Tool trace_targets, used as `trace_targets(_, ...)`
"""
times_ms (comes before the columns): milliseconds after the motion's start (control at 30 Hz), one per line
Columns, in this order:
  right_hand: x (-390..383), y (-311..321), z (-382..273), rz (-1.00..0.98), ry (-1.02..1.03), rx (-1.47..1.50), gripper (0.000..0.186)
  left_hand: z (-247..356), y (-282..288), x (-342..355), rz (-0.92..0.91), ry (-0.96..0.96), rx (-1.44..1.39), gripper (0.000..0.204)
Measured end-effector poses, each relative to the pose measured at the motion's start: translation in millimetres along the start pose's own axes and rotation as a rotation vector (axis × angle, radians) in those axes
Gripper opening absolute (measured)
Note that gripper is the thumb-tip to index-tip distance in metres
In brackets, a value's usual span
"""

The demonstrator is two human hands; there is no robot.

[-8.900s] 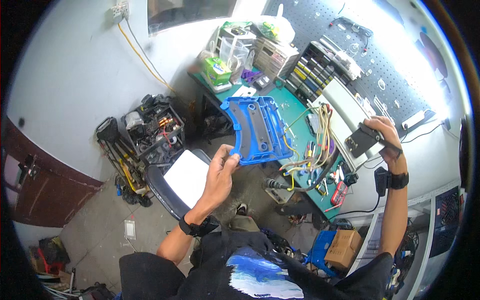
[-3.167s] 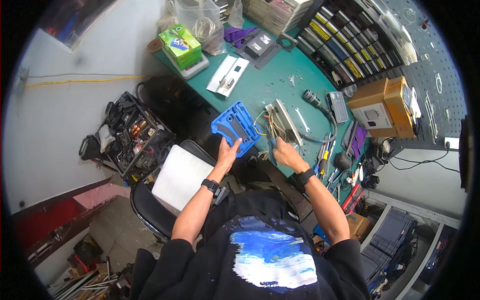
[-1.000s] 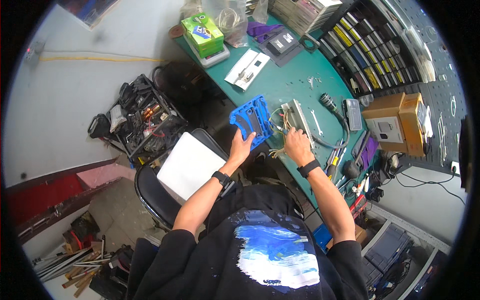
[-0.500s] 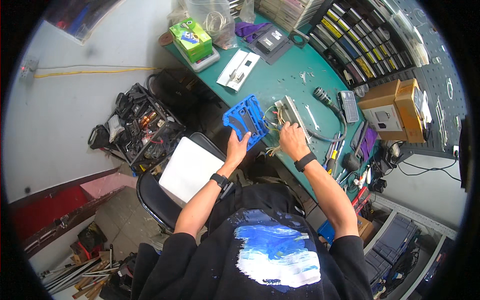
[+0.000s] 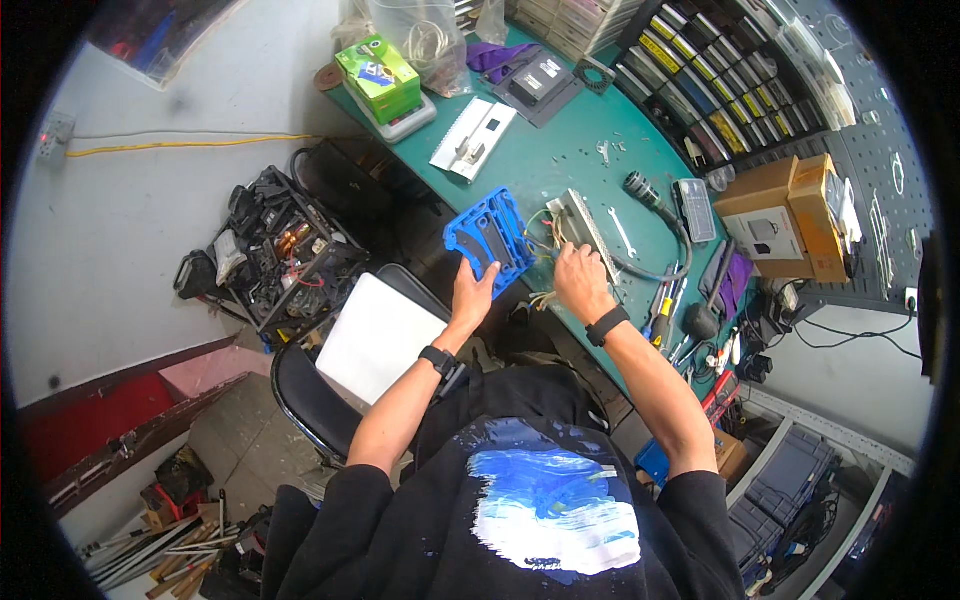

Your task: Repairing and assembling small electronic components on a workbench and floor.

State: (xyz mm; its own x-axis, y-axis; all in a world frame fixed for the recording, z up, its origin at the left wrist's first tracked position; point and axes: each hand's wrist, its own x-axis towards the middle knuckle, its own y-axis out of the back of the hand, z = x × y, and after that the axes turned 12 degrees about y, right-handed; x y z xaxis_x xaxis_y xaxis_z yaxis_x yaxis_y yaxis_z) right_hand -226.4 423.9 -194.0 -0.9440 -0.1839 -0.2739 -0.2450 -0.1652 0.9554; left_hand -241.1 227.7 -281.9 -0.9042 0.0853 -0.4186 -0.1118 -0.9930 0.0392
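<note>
Brought close to the blue plastic shell [image 5: 488, 238] since the first frame, the right hand [image 5: 585, 278] curls near wires [image 5: 543, 298] — its exact grip hidden. Left hand [image 5: 473, 293] pinches the shell by the green table's [image 5: 560, 130] near edge. Beyond — a printed green box [image 5: 378, 80] and a cardboard box [image 5: 755, 195] with a picture label [image 5: 768, 232], lettering too small to read.

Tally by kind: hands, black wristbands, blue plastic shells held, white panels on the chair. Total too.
Left hand and right hand: 2
Black wristbands: 2
Blue plastic shell: 1
White panel: 1
Total: 6
</note>
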Motion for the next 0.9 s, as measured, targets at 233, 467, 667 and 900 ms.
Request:
trace_targets(233,-4.4,7.2,2.7,0.099,0.04,0.021,0.022,16.0,-0.6,-9.3,-0.022,0.042,0.022,0.046)
trace_targets(467,-8.0,2.8,5.9,-0.067,-0.002,0.444,0.031,17.1,-0.1,-11.2,-0.002,0.043,0.148,0.048)
trace_targets(667,-6.7,1.0,17.6,-0.119,-0.102,0.897,0.028,16.8,1.5,-6.5,-0.021,-0.017,0.132,0.048)
trace_targets(900,-22.8,6.6,11.7,-0.225,-0.378,1.782,0.012,26.4,3.9,0.2,-0.09,0.008,0.144,0.047)
